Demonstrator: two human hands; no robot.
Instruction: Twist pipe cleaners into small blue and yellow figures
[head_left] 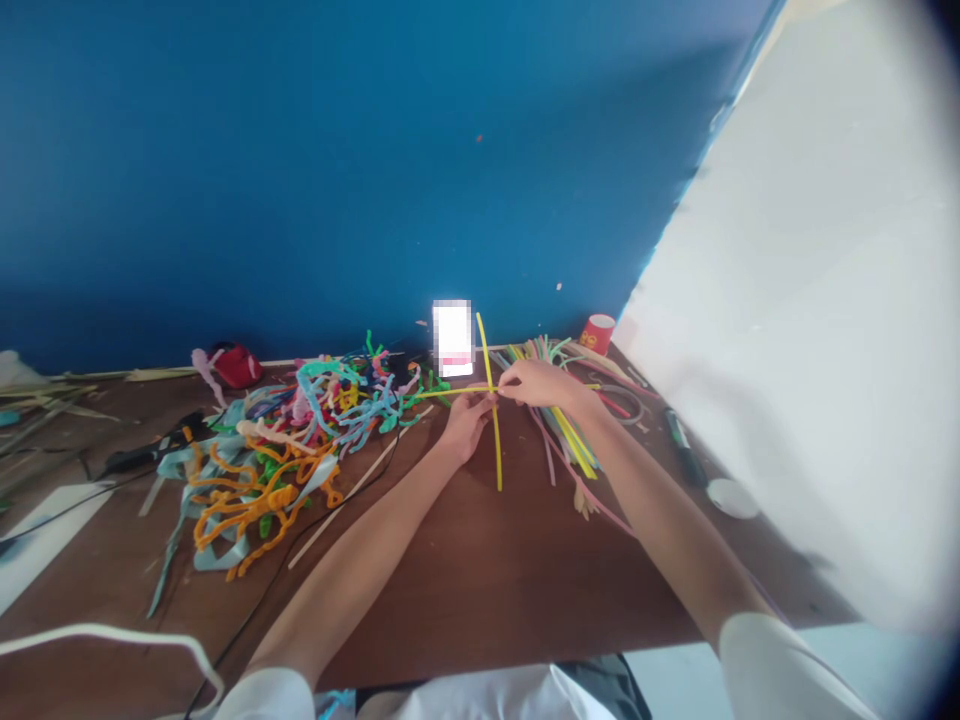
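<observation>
Two yellow pipe cleaners cross each other over the desk. One runs up and down (498,455), and the other lies sideways (439,394). My left hand (468,424) pinches them from below, close to the crossing point. From the other side, my right hand (538,385) has its fingertips closed at the same crossing, nearly touching the left fingers. The sideways pipe cleaner passes behind my right hand. How the two are joined is too small to tell.
Tangled colored pipe cleaners (281,497) are heaped at left. A bundle of straight pipe cleaners (574,440) lies by my right forearm. A lit screen (453,335) and a red cup (598,334) stand at the back. A dark cable and thin stick (330,520) lie near my left arm.
</observation>
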